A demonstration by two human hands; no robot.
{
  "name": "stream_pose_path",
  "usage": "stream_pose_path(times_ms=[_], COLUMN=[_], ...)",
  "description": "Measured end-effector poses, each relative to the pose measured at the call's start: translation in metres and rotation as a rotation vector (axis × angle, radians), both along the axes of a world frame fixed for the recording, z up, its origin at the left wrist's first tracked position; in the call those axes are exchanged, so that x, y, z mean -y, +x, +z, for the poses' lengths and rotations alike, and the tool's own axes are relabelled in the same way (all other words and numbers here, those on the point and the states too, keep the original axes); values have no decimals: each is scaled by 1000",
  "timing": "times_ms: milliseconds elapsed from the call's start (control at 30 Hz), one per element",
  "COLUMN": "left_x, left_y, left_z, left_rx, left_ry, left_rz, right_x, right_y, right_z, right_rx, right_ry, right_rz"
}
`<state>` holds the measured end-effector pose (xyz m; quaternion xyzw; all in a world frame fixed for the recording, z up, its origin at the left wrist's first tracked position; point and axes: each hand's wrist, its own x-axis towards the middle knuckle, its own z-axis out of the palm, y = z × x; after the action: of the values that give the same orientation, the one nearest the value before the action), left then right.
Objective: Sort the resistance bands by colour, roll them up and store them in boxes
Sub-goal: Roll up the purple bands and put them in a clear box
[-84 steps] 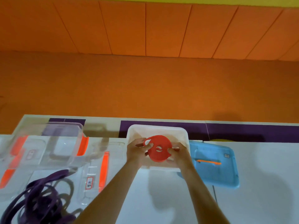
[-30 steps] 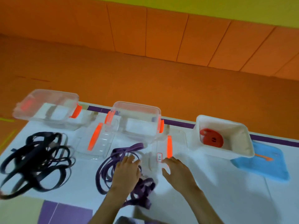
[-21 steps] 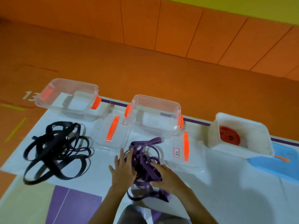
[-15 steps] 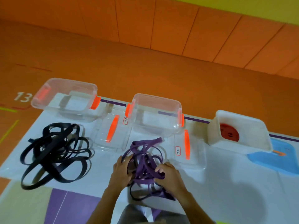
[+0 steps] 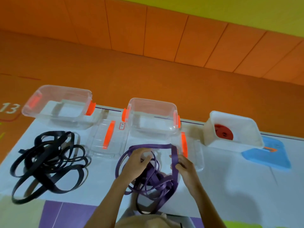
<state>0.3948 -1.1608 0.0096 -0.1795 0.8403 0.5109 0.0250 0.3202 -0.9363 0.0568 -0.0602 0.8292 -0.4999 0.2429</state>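
A tangle of purple bands [image 5: 153, 180] lies on the white mat in front of me. My left hand [image 5: 135, 163] grips strands of it, and my right hand [image 5: 183, 167] pinches one purple band that loops up toward the middle clear box [image 5: 152, 106]. A pile of black bands [image 5: 47, 163] lies at the left, below the left clear box [image 5: 56, 91]. A rolled red band [image 5: 223, 133] sits inside the white box [image 5: 246, 140] at the right.
Two clear lids with orange handles lie flat: one [image 5: 108, 137] between the clear boxes, the other [image 5: 192, 150] right of the purple bands. A blue lid [image 5: 268, 155] lies beside the white box. Orange floor lies beyond the mat's far edge.
Earlier both hands set the red roll into the white box. They then moved left to the purple tangle, and one purple band is now pulled out into a wide loop.
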Motion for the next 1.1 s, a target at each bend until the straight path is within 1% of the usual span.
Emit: stream_pose_path(times_ms=[67,133,200,267,333,367,400,433,467,500,533,567,600,633,700,800,900,1000,1100], left_x=[-10,-19,-28,-36,-38,-39,-38,-35,-33,-32,-34,-38,-43,-50,-59,-51,-39,-34,-29], left_y=[-11,-21,-27,-29,-29,-28,-26,-24,-20,-14,-5,3,10,17,23,25,32,40,43], left_z=[18,29,37,39,38,37,33,26,17,7,-3,-12,-21,-29,-41,-47,-50,-50,-44], left_rx=[135,169,140,31,-63,-82,-78,-33,75,233,388,505,568,588,550,458,366,268,179], left_ry=[373,582,657,661,569,456,296,102,-76,-182,-215,-222,-242,-287,-396,-440,-413,-307,-199], left_rz=[5,5,-18,-14,1,8,26,41,31,-4,-51,-101,-143,-170,-165,-128,-116,-55,-27], right_x=[-3,-3,-2,-1,-3,-4,-6,-8,-11,-14,-17,-19,-21,-22,-23,-22,-19,-15,-2], right_y=[5,9,12,14,16,17,17,16,15,13,11,9,8,8,7,4,-4,-11,-14], right_z=[6,11,14,15,14,14,16,17,19,20,21,23,23,23,22,27,29,39,65], right_rx=[-9,-35,-34,-55,-200,-289,-359,-395,-403,-395,-376,-350,-320,-285,-218,-142,-93,-122,-148], right_ry=[-25,-17,-3,30,102,136,157,158,143,114,77,34,-10,-56,-108,-189,-240,-348,-459], right_rz=[43,91,150,146,90,69,57,54,53,52,50,52,50,37,-16,-108,-188,-168,-134])
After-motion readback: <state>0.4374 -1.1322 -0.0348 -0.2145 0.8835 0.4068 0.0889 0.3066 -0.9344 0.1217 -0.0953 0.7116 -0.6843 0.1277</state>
